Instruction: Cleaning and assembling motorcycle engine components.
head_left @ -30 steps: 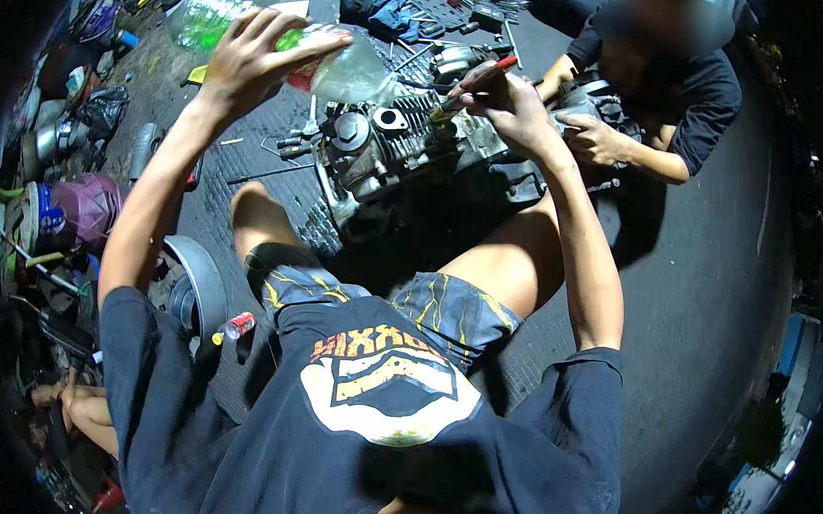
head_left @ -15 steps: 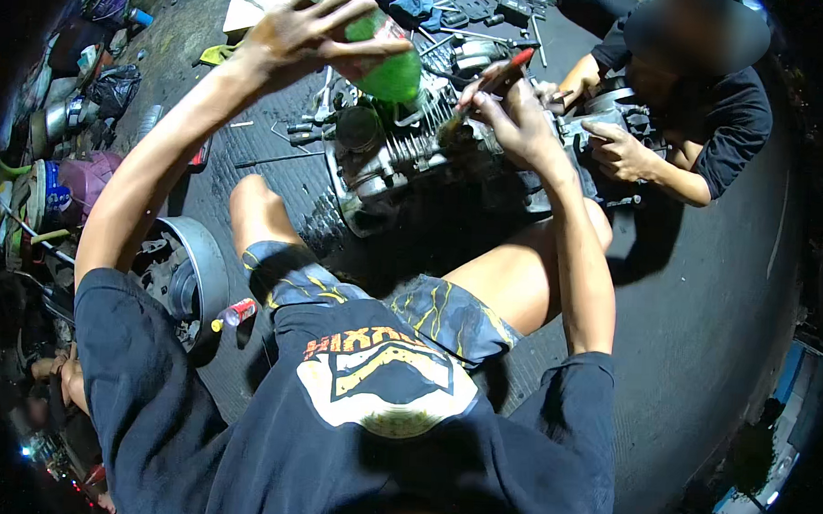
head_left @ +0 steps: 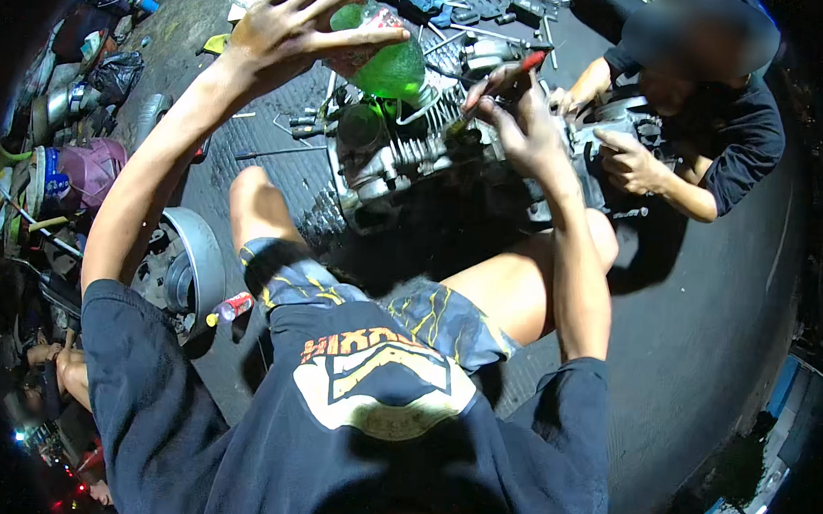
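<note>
In the head view, your left hand (head_left: 293, 27) wraps its fingers around a green plastic bottle (head_left: 383, 63), tipped mouth-down just above the engine block (head_left: 416, 156) on the floor near the far edge of the ridged mat (head_left: 277, 173). Your right hand (head_left: 518, 124) pinches a red-handled screwdriver (head_left: 506, 82) against the block. If the bottle tips more, liquid could miss the opening and wet the mat, and the screwdriver may slip toward the other person's hand (head_left: 631, 161) resting on the engine.
</note>
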